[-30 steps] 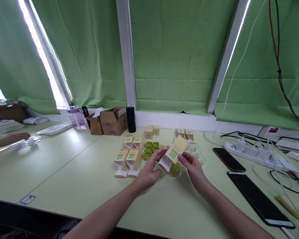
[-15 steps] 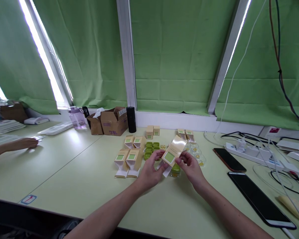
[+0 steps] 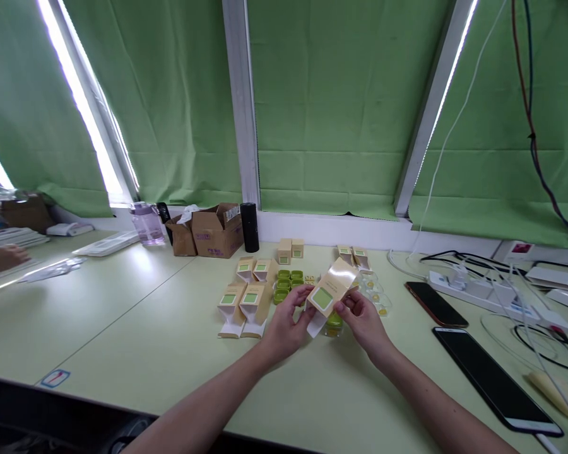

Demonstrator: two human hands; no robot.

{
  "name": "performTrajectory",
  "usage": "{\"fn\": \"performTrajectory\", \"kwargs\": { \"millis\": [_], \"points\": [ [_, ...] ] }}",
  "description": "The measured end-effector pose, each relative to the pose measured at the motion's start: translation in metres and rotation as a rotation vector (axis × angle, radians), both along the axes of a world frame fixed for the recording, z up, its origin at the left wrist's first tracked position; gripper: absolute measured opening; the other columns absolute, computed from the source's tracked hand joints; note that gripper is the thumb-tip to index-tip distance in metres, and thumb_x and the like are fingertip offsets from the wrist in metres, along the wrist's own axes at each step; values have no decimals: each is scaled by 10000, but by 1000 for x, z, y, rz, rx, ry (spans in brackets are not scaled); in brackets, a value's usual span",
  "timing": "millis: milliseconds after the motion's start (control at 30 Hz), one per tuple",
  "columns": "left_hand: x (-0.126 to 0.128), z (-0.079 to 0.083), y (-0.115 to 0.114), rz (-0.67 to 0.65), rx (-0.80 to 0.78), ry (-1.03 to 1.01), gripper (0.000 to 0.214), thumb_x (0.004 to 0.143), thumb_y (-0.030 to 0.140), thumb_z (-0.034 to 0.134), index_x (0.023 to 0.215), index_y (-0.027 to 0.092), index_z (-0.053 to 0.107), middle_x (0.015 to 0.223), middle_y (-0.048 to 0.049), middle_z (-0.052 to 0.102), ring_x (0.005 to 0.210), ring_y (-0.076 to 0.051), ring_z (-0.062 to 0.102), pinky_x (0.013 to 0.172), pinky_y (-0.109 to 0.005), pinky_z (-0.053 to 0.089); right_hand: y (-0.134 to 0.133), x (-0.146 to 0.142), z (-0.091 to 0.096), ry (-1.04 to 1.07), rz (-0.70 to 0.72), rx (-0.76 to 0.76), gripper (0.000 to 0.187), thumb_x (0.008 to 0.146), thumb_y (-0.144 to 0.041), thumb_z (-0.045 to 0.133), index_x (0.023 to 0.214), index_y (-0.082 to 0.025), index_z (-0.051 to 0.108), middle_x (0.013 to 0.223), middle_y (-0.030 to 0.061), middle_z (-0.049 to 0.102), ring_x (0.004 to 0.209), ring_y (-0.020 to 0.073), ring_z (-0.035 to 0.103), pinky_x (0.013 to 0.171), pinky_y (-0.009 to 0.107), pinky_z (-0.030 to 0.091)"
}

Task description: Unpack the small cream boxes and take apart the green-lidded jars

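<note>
Between my two hands is a small tan paper box point(image 3: 332, 287) with a green window, tilted, a white flap hanging at its near end. My left hand point(image 3: 288, 325) grips its left side with fingers and thumb; my right hand point(image 3: 365, 321) pinches its lower right edge. Just below the box, partly hidden, sits a green-lidded clear container point(image 3: 334, 323). Left of my hands stand several similar tan boxes point(image 3: 255, 302) with flaps hanging open. Several green square containers point(image 3: 283, 285) are grouped behind my left hand. Clear domed pieces point(image 3: 376, 293) lie beyond my right hand.
At the back are two closed tan boxes point(image 3: 291, 249), a cardboard carton point(image 3: 216, 230), a black cylinder point(image 3: 249, 227) and a purple bottle point(image 3: 147, 224). Two phones point(image 3: 495, 375) and a power strip point(image 3: 473, 293) with cables occupy the right. Another person's hand point(image 3: 4, 258) is far left.
The box in my hands has shifted slightly to the right, and its white flap shows more. At far left, the other person's hand has pulled back leftward, leaving a clear plastic bag in view.
</note>
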State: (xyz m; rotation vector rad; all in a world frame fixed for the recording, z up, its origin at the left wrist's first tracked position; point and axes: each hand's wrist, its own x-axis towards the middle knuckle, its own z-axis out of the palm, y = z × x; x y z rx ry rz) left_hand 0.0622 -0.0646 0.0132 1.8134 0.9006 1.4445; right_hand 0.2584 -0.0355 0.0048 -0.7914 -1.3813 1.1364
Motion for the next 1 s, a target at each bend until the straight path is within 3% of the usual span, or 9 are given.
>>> {"fn": "performTrajectory", "kwargs": {
  "millis": [200,433,667,1000],
  "points": [
    [1,-1,-1,-108,-103,-110,608,839,372,827,1354,209,546,1297,-149,687,1227,-309,640,1029,-417,522,-2,2,7,-22,-39,-54,642,638,-768,822,935,-200,782,950,140,807,925,350,745,871,498,590],
    [-1,1,-3,-219,-194,-237,409,964,440,674,1307,236,583,1297,-103,683,1202,-255,625,982,-346,506,-9,1,15,-9,-43,-92,654,618,-787,822,897,-196,796,880,127,815,880,343,766,751,446,630],
    [-4,10,-2,-358,-360,-390,421,856,401,795,1213,219,666,1113,-60,717,1041,-216,634,918,-303,478,-13,1,20,18,-74,-106,646,609,-752,851,941,-200,813,914,125,821,867,335,777,728,423,646],
    [-3,11,-3,-467,-520,-482,489,785,311,830,1241,199,693,1069,-72,719,914,-187,605,861,-290,432,-12,2,19,37,-85,-146,627,603,-713,875,932,-185,801,964,131,821,858,329,774,756,443,641]
  ]
}}
